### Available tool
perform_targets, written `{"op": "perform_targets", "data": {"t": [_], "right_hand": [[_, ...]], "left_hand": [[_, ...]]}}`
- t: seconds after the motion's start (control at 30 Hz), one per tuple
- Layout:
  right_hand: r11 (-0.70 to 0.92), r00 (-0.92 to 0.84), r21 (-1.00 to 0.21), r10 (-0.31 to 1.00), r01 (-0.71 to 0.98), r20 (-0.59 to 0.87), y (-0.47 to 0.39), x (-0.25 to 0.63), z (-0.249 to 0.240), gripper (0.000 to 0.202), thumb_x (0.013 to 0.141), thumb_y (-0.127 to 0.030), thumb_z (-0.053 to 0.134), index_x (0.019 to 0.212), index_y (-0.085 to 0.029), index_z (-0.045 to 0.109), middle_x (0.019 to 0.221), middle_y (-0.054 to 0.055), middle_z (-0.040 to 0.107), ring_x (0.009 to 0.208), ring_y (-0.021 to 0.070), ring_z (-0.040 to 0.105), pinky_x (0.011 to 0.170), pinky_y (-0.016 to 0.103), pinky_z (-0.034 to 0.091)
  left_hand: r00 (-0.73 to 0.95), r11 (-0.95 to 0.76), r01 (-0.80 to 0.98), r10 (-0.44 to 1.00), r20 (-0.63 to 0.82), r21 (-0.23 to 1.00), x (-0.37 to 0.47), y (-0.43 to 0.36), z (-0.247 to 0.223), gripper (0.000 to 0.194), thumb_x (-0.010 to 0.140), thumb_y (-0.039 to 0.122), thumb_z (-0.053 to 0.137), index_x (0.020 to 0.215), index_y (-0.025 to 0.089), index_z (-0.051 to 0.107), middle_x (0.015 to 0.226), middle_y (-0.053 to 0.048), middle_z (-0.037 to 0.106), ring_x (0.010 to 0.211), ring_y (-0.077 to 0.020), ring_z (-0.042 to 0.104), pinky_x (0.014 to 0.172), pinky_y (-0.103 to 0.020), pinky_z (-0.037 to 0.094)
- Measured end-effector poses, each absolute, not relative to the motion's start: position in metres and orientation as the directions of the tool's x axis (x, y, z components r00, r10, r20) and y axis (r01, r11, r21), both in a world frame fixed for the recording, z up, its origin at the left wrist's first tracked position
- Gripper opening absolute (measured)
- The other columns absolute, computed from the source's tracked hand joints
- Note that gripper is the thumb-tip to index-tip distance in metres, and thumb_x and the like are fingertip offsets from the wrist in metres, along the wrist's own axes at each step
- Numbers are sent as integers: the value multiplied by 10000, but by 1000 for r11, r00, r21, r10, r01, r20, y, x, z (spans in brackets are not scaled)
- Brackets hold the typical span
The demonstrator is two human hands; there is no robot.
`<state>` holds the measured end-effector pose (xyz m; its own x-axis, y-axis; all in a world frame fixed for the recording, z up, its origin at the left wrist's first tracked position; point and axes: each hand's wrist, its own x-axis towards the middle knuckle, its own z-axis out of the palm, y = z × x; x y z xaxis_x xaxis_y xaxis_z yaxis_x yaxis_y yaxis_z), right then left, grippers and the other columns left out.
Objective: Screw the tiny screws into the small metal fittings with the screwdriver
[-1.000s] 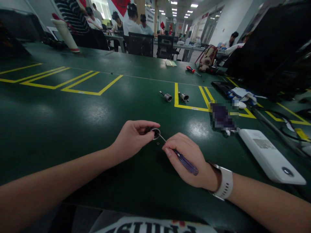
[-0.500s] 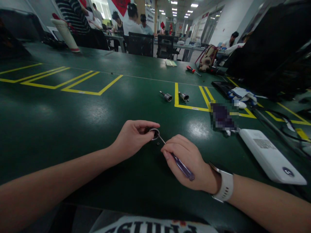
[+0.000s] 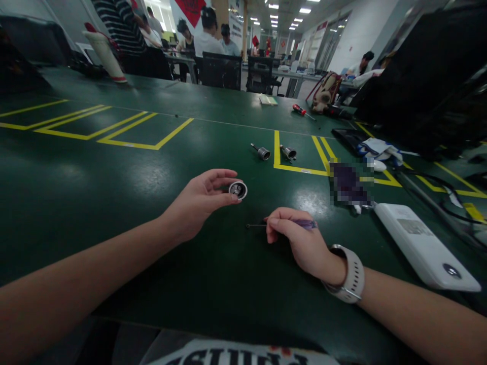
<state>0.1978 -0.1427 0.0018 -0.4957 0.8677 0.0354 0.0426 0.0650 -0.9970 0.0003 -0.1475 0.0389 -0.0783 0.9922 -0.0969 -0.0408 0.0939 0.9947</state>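
Note:
My left hand (image 3: 201, 203) holds a round metal cup (image 3: 238, 190) between thumb and fingers, its open end facing me with small parts inside. My right hand (image 3: 299, 238) grips a screwdriver (image 3: 304, 223) with a translucent purple handle, its thin shaft pointing left. At the shaft's tip a tiny dark ring (image 3: 247, 226) lies on the green table (image 3: 182, 284); whether they touch is hard to tell. Beyond my hands lie two metal cup-shaped bits with shanks, one (image 3: 262, 152) left of a yellow tape line and one (image 3: 289, 152) just inside it.
On the right are a white power bank (image 3: 422, 243), a blurred dark phone (image 3: 348, 185), cables and a cloth glove (image 3: 380, 149). Farther back lie a red screwdriver (image 3: 299, 109) and a notepad (image 3: 268, 100). A tall cup (image 3: 106, 56) stands back left. People sit in the background.
My left hand has raised the metal cup and turned its opening toward me. The screwdriver has come out of the cup, and its tip is now down by the tiny ring.

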Motion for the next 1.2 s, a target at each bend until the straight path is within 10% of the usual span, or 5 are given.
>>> {"op": "perform_targets", "data": {"t": [0.37,0.73,1.2], "right_hand": [[112,-552,-936,828,332,-96,-140,202,30,231,695,-137,425,483,-175,508,433,-16,473,435,116,458,425,231,323],[642,-531,-763,672,70,517,-151,202,15,212,869,-160,423,705,-153,557,665,31,562,683,150,547,661,300,425],[725,-597,-670,612,160,519,-153,194,18,134,882,-127,413,848,-176,533,778,44,584,742,150,547,705,308,443]], "left_hand": [[-24,117,-14,993,-117,993,-1,-147,39,307,605,124,705,910,144,674,845,-39,710,766,-168,652,783,-332,511],[-18,58,48,998,-57,997,0,-146,37,247,610,133,721,851,164,676,915,-40,717,817,-170,664,761,-298,537],[9,23,155,1000,-24,988,10,-156,38,244,650,153,682,893,166,700,839,-39,734,804,-195,684,806,-337,545]]}}
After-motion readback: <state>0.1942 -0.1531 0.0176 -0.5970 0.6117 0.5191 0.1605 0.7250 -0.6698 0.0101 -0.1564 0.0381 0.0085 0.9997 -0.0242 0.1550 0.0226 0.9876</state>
